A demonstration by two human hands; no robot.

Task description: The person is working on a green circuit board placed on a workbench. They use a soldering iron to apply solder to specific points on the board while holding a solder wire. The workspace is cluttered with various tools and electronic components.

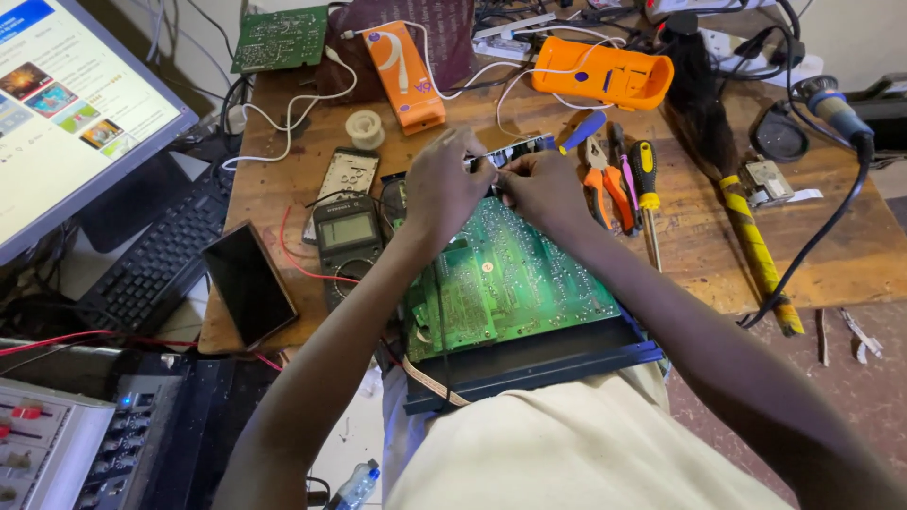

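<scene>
Working the far edge of the green board (501, 283), mid-frame, propped in a dark chassis (539, 364) against the person's lap. Left hand (442, 184) and right hand (540, 189) meet at that edge, fingers pinched shut around something thin and metallic; can't tell what exactly. Looks like a fine fitting or freeing step on a part there; next move needs a steady grip, board held from tipping. Multimeter (348, 241) just left, pliers (609, 184) and screwdriver (647, 189) right, phone (250, 283) lower left.
</scene>
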